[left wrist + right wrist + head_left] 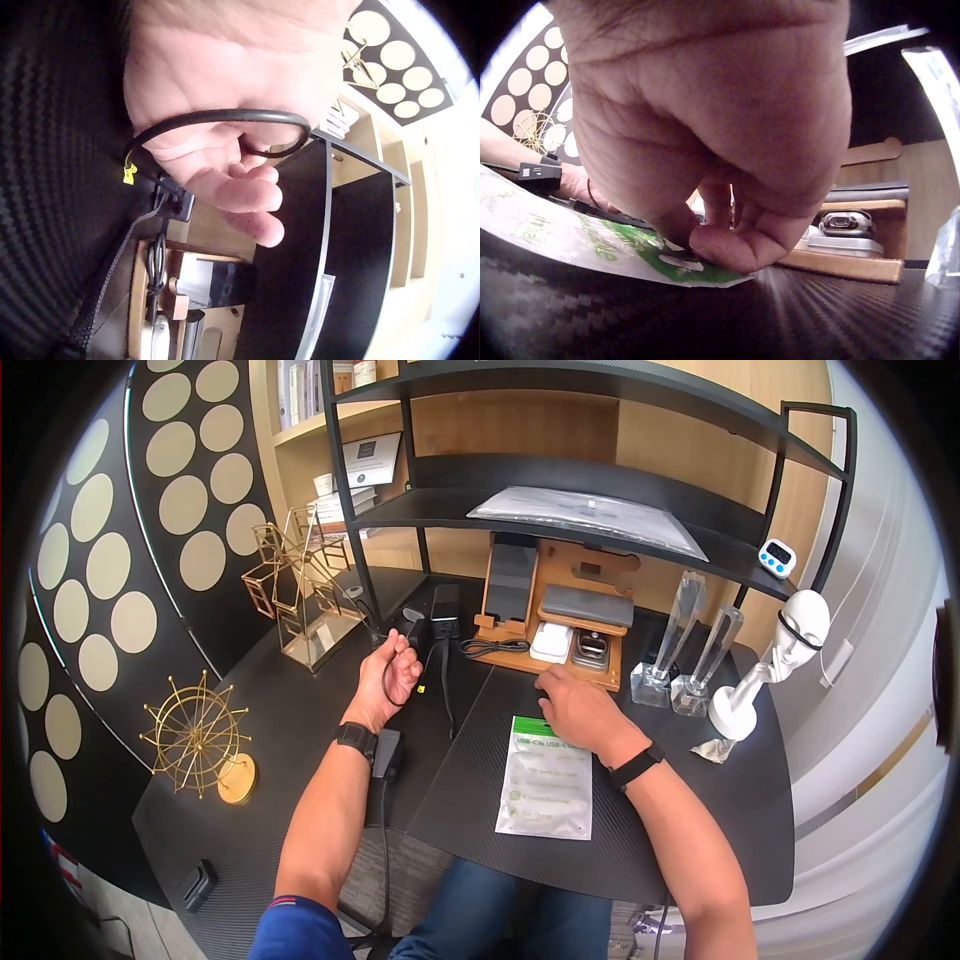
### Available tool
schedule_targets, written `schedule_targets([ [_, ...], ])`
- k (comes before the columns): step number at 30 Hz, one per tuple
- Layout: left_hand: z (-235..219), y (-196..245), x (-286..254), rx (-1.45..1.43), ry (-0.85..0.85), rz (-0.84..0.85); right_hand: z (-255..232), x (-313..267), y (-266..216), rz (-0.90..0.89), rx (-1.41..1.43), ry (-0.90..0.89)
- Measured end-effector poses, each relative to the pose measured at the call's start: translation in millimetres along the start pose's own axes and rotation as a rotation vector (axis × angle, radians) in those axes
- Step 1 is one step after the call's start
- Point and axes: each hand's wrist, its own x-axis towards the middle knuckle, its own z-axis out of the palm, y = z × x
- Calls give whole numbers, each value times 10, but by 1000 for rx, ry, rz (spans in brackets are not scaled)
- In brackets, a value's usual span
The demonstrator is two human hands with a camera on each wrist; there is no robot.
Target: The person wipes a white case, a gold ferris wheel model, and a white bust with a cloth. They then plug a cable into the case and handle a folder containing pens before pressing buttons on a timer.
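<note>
My left hand (pixel 390 675) is raised over the left half of the desk, its fingers curled round a thin black cable (pixel 225 115). The cable loops across the palm, and a small yellow tag (pixel 129 175) hangs from it. What the curled fingers cover is hidden. A clear-and-white plastic packet (pixel 545 790), green along its top and printed "USB-C to USB-C", lies before me. At its upper end my right hand (pixel 588 712) pinches the green strip (pixel 667 259) beside the hang hole, fingertips bent down.
A wooden organizer (pixel 545 575) with a phone and earbud case stands behind the hands. Black charger blocks (pixel 446 605) lie near the left hand. Crystal trophies (pixel 672 640) and a white head figurine (pixel 760 675) stand right; a gold wheel ornament (pixel 198 745) stands left. A shelf (pixel 450 507) overhangs the back.
</note>
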Motion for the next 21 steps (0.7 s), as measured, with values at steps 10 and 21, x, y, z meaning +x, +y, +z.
schedule_targets([
  [10,281,-13,-92,193,37,-40,8,7,0,12,-13,-25],
  [21,82,-64,25,426,34,302,-17,17,-13,21,-16,-31],
])
